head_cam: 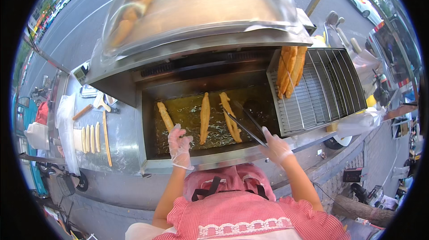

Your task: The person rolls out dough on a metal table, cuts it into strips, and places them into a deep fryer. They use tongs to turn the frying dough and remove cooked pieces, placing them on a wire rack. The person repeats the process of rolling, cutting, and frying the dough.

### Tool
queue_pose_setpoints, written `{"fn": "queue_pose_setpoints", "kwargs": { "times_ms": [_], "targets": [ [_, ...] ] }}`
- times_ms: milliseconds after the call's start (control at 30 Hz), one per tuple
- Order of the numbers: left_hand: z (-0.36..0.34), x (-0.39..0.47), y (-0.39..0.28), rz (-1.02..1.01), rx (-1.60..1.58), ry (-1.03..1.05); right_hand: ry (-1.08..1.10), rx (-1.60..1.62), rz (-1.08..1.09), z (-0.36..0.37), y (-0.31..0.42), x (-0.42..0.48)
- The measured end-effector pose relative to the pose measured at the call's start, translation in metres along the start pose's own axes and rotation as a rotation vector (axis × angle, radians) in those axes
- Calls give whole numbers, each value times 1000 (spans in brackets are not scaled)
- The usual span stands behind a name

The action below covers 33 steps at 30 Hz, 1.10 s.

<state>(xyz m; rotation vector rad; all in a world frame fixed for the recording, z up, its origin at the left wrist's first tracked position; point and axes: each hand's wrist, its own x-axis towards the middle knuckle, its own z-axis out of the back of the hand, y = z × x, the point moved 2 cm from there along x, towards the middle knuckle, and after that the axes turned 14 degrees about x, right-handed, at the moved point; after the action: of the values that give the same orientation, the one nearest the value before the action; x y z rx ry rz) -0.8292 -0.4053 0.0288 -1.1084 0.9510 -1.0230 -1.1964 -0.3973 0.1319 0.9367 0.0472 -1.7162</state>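
My right hand (277,148), in a clear plastic glove, grips a pair of long metal tongs (248,129). The tongs' arms are spread; one reaches the right-hand fried dough stick (230,119), and the other is over the oil to its right. My left hand (180,146), also gloved, is above the fryer's front rim with thumb and fingers apart. It hides the lower end of the left dough stick (165,116), so contact cannot be told. Between them a third dough stick (204,119) floats in the bubbling oil (187,106) of the metal fryer (144,129).
A wire draining rack (318,96) at right holds several golden dough sticks (291,71). Raw dough strips (90,138), a thin wooden stick (106,139) and a rolling pin (82,112) lie on the left metal counter (127,149). A plastic-covered tray (214,2) stands above the fryer.
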Motion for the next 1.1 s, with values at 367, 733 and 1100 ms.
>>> {"fn": "queue_pose_setpoints", "kwargs": {
  "times_ms": [367,733,1100],
  "targets": [
    [139,-18,26,58,-57,-208,-69,-110,-220,-95,70,150],
    [178,6,27,19,-151,-178,256,-307,118,-147,124,183],
    [133,26,24,24,-135,34,-60,224,60,-91,75,10]
  ]
}}
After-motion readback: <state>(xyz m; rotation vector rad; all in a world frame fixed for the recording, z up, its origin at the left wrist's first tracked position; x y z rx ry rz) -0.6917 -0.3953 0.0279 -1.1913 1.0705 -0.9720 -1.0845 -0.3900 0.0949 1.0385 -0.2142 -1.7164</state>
